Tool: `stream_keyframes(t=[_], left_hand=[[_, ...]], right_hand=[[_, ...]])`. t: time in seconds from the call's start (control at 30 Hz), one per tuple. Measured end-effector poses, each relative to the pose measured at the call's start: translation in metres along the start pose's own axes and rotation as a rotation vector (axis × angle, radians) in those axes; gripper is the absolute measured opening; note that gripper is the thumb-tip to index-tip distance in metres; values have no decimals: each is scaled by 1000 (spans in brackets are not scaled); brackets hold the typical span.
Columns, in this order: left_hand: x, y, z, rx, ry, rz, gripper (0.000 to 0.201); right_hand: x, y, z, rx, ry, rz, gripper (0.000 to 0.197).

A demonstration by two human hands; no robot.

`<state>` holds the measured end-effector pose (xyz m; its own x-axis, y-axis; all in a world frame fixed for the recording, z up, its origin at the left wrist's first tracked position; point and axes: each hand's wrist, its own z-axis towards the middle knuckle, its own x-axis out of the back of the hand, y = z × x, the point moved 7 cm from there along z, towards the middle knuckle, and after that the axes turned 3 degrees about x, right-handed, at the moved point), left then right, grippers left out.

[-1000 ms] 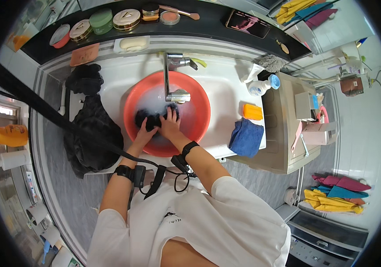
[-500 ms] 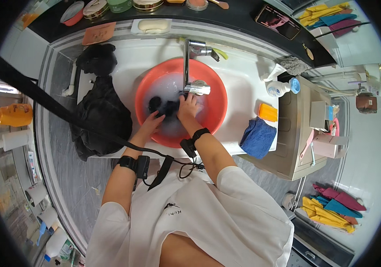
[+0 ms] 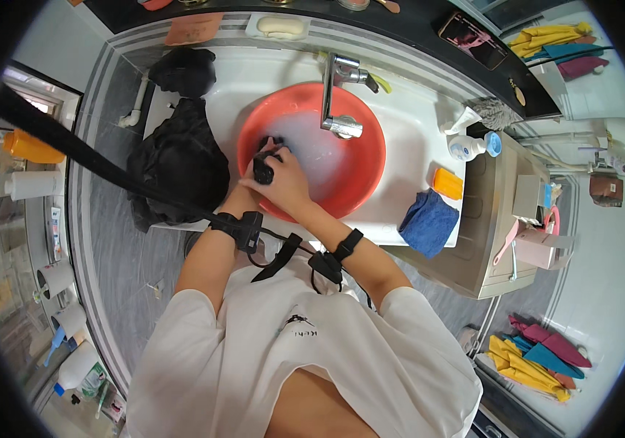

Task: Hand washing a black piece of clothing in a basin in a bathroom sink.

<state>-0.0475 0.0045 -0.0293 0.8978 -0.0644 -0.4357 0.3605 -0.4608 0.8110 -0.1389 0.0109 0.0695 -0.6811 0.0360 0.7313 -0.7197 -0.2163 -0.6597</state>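
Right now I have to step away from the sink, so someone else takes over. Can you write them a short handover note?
Left hand: at the basin's left rim, mostly hidden behind the right hand.
Right hand: grip shut on a small dark cloth, held just above the suds.
Things: red basin sits in the white sink under the tap, with soapy water inside. A pile of dark clothes lies on the sink's left side; a blue cloth and orange sponge on the right.
Done: the cloth is wet and soaped.
Left: rinsing it, and the dark pile looks unwashed.
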Motion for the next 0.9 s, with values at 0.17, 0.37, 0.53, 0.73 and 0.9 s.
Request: stream_keyframes(t=[0.17, 0.37, 0.53, 0.73, 0.9], left_hand=[[10, -48, 35, 283, 286, -391, 40], [-8, -43, 33, 368, 355, -292, 36], [5, -44, 36, 270, 290, -354, 29], [34, -53, 24, 405, 191, 16, 54], [34, -64, 23, 608, 153, 101, 82]], right_hand=[[9, -1, 12, 64, 223, -76, 44], [-2, 60, 25, -203, 137, -121, 33], [-16, 92, 25, -323, 69, -107, 35], [-32, 158, -7, -503, -39, -306, 60], [-69, 168, -32, -445, -454, -545, 75]])
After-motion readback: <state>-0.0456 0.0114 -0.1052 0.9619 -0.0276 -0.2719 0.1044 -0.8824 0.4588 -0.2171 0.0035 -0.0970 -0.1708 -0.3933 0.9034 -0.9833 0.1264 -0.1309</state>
